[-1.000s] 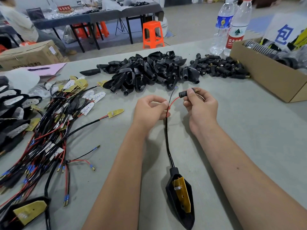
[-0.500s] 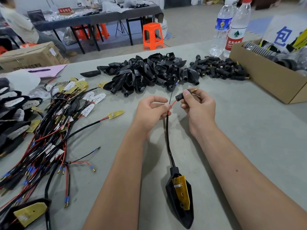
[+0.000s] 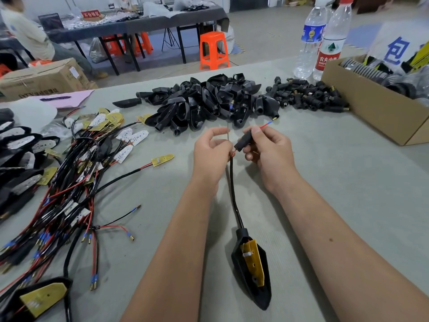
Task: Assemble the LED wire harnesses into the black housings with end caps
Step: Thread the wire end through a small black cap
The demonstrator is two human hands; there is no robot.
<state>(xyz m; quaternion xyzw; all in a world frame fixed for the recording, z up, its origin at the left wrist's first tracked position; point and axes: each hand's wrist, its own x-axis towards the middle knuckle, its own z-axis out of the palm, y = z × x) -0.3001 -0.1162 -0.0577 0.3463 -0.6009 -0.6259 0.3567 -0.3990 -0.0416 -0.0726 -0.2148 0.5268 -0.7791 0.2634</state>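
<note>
A black housing [image 3: 260, 289] with a yellow LED board [image 3: 254, 261] inside lies on the table near me. Its black sleeved cable [image 3: 232, 189] runs up between my hands. My right hand [image 3: 267, 154] pinches a small black end cap [image 3: 243, 141], and a red wire with a blue tip [image 3: 267, 125] sticks out of the cap's far end. My left hand [image 3: 212, 156] pinches the wires just below the cap, fingers curled. A thin black wire [image 3: 228, 135] rises above my left fingers.
A pile of black housings [image 3: 204, 101] and a pile of end caps [image 3: 308, 95] lie beyond my hands. Tangled wire harnesses [image 3: 69, 187] cover the left side. A cardboard box [image 3: 371, 108] stands at the right, two water bottles [image 3: 325, 38] behind it.
The end cap has slid further down along the red wire, whose blue tip now pokes out of the cap's far end. My hands moved slightly closer together.
</note>
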